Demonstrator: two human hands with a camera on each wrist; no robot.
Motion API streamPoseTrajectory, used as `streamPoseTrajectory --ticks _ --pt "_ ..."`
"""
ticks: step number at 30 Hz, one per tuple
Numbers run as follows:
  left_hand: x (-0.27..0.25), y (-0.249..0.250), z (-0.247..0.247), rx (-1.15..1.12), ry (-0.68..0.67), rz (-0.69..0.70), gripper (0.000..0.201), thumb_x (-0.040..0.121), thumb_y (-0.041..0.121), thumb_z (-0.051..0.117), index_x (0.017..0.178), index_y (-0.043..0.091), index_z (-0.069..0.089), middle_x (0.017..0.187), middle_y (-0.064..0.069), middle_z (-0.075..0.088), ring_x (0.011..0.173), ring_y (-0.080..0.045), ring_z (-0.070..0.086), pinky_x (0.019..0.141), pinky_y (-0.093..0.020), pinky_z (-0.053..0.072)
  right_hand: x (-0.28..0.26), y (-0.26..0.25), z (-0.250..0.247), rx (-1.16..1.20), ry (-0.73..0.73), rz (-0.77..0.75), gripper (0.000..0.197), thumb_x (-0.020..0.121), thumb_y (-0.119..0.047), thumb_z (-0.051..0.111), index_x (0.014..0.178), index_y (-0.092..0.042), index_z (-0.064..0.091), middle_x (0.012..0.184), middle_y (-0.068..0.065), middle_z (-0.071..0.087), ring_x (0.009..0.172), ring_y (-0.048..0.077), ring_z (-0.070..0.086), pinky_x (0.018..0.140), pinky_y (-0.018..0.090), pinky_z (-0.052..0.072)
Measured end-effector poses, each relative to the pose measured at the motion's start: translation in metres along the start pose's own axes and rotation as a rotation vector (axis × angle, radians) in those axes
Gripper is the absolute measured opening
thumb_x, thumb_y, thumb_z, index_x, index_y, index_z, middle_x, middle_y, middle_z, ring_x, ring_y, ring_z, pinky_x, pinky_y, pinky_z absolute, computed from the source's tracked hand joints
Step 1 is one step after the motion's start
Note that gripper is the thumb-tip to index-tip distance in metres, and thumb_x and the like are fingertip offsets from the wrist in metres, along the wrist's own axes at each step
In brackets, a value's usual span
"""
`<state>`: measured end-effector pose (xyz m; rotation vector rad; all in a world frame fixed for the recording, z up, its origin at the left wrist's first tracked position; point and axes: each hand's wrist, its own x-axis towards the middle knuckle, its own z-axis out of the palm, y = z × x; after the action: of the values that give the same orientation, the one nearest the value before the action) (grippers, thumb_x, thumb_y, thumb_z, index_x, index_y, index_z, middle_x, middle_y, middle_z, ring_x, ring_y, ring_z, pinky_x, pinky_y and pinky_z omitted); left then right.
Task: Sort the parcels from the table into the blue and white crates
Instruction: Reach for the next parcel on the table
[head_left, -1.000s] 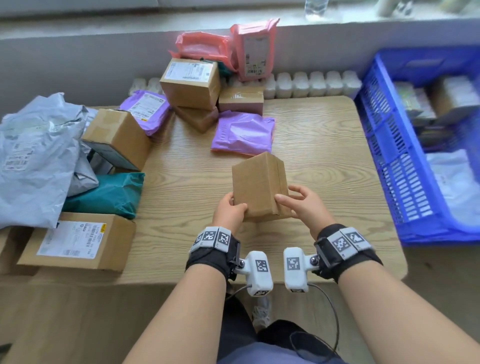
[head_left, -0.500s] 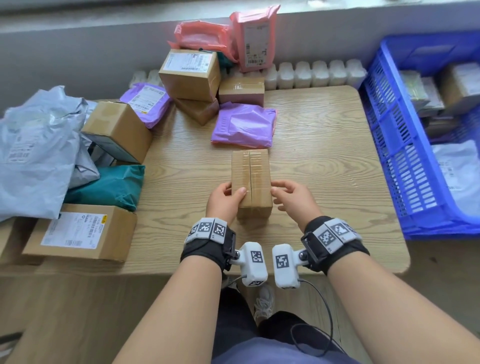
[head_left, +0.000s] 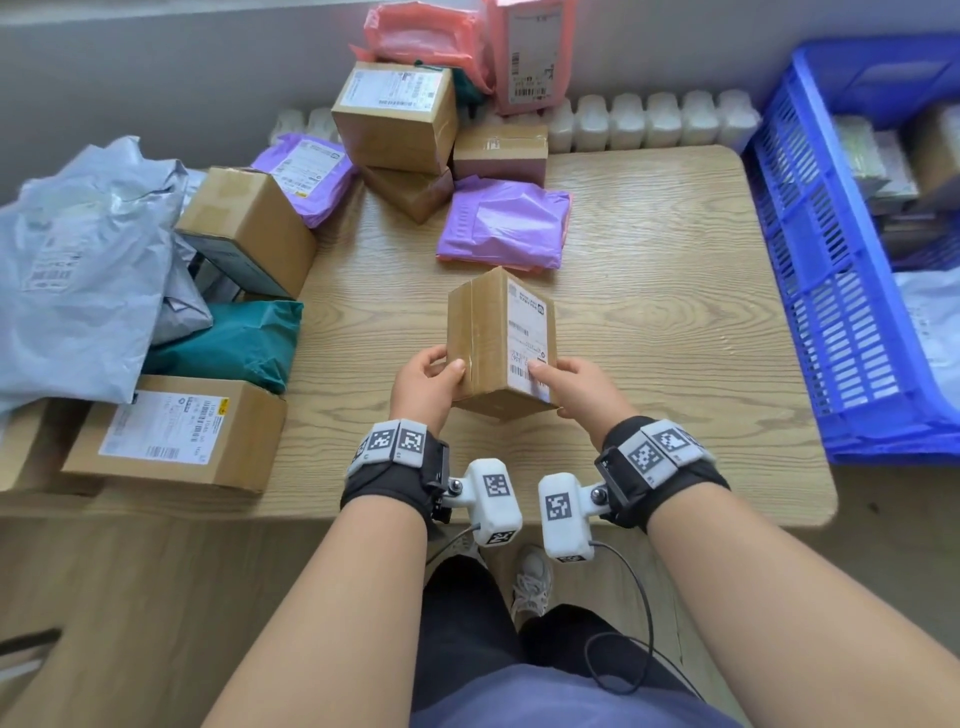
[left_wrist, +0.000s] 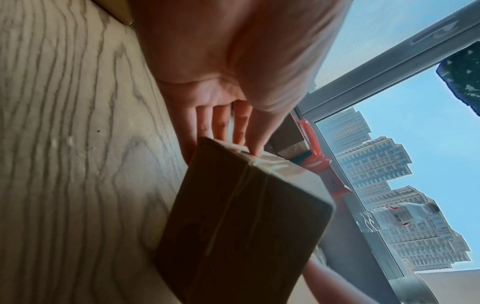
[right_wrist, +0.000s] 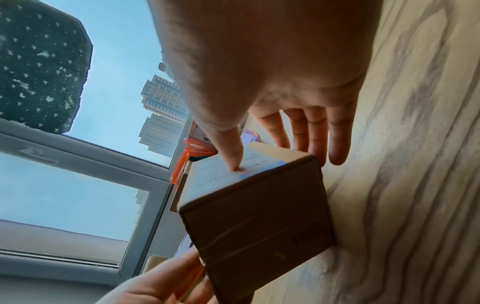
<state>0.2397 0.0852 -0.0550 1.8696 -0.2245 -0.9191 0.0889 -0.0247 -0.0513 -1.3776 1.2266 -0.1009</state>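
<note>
A small brown cardboard box (head_left: 498, 338) stands tilted on one long edge near the front middle of the wooden table (head_left: 665, 338). Its white shipping label faces up and to the right. My left hand (head_left: 439, 374) grips its near left side, thumb on the taped face. My right hand (head_left: 553, 376) grips the near right side, thumb on the label. In the left wrist view my thumb (left_wrist: 257, 142) presses the box (left_wrist: 241, 222) and the fingers lie behind it. In the right wrist view my thumb (right_wrist: 231, 152) sits on the label of the box (right_wrist: 259, 216). The blue crate (head_left: 810, 270) stands off the table's right edge.
A purple mailer (head_left: 504, 223) lies just beyond the held box. Stacked cardboard boxes (head_left: 395, 114) and pink mailers (head_left: 530, 52) fill the back. Grey bags (head_left: 78, 270), a teal bag (head_left: 228, 338) and a labelled box (head_left: 171, 431) crowd the left side. The blue crate holds several parcels.
The box has rolled about its long axis in my hands: the taped face was on top half a second ago, and now the label face shows on the upper right.
</note>
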Motion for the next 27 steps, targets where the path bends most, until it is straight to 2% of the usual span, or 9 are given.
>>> streamPoseTrajectory --ticks 3,7,13,16,18,20,22,24,27 --pt "-0.004 -0.007 0.001 0.011 0.005 -0.02 0.023 0.094 0.008 0.058 0.116 0.013 0.065 0.107 -0.005 0.069 0.102 -0.022 0.067 0.094 -0.044 0.055 -0.005 0.002 -0.005 0.02 0.025 -0.009 0.041 0.091 -0.033 0.067 0.126 -0.012 0.058 0.115 -0.002 0.066 0.101 0.016 0.063 0.09 0.042 0.056" --pt "-0.011 -0.013 0.004 0.058 -0.015 -0.043 0.029 0.095 0.006 0.052 0.119 0.013 0.067 0.097 0.0 0.071 0.09 -0.019 0.069 0.087 -0.038 0.057 -0.011 0.003 -0.007 0.017 0.019 -0.051 0.04 0.09 -0.027 0.069 0.125 -0.013 0.057 0.112 0.004 0.068 0.101 0.021 0.066 0.078 0.037 0.056" --pt "-0.016 -0.01 0.001 0.093 0.064 -0.013 0.03 0.097 0.029 0.049 0.074 0.031 0.067 0.089 0.004 0.074 0.094 -0.021 0.069 0.091 -0.047 0.055 -0.014 0.007 0.005 0.049 0.02 -0.059 0.036 0.089 -0.026 0.071 0.122 -0.016 0.059 0.105 0.003 0.069 0.097 0.02 0.068 0.081 0.041 0.058" --pt "-0.017 -0.012 -0.001 0.098 0.053 0.004 0.016 0.096 0.031 0.056 0.084 0.03 0.067 0.095 0.007 0.074 0.095 -0.016 0.069 0.091 -0.043 0.056 -0.012 0.01 0.01 0.039 0.015 -0.045 0.042 0.088 -0.03 0.072 0.126 -0.018 0.059 0.11 0.006 0.069 0.097 0.019 0.069 0.081 0.042 0.06" --pt "-0.018 -0.014 -0.001 0.068 0.042 -0.014 0.011 0.095 0.023 0.061 0.103 0.019 0.067 0.098 0.002 0.071 0.094 -0.018 0.07 0.087 -0.042 0.058 -0.011 0.01 0.011 0.007 -0.006 -0.053 0.05 0.083 -0.035 0.075 0.128 -0.021 0.058 0.111 0.003 0.069 0.099 0.017 0.068 0.086 0.041 0.058" --pt "-0.021 -0.011 -0.001 0.005 0.019 -0.075 0.037 0.093 0.016 0.063 0.129 0.008 0.057 0.101 -0.002 0.068 0.091 -0.021 0.071 0.079 -0.038 0.06 -0.011 0.008 0.01 -0.031 -0.019 -0.082 0.056 0.079 -0.031 0.08 0.129 -0.022 0.056 0.11 -0.001 0.069 0.1 0.015 0.067 0.088 0.037 0.055" --pt "-0.021 -0.009 -0.001 -0.007 0.017 -0.104 0.054 0.092 0.016 0.066 0.141 0.009 0.044 0.1 0.001 0.065 0.089 -0.022 0.07 0.078 -0.038 0.059 -0.011 0.003 0.007 -0.044 -0.024 -0.101 0.058 0.078 -0.021 0.081 0.13 -0.023 0.056 0.109 -0.003 0.068 0.1 0.014 0.066 0.091 0.034 0.053" --pt "-0.02 -0.005 -0.004 0.107 0.083 -0.038 0.061 0.09 0.021 0.067 0.144 0.014 0.04 0.116 0.0 0.063 0.097 -0.018 0.066 0.09 -0.037 0.054 -0.009 -0.003 0.004 -0.045 -0.042 -0.116 0.058 0.078 -0.011 0.08 0.13 -0.021 0.057 0.108 -0.002 0.068 0.101 0.015 0.065 0.094 0.034 0.052" --pt "-0.017 0.006 -0.008 0.464 0.206 0.132 0.068 0.087 0.02 0.065 0.149 0.018 0.035 0.15 -0.005 0.039 0.134 -0.022 0.04 0.112 -0.035 0.032 -0.004 -0.012 0.0 -0.097 -0.073 -0.132 0.06 0.077 -0.001 0.076 0.132 -0.018 0.057 0.104 -0.003 0.065 0.095 0.013 0.063 0.093 0.032 0.051"
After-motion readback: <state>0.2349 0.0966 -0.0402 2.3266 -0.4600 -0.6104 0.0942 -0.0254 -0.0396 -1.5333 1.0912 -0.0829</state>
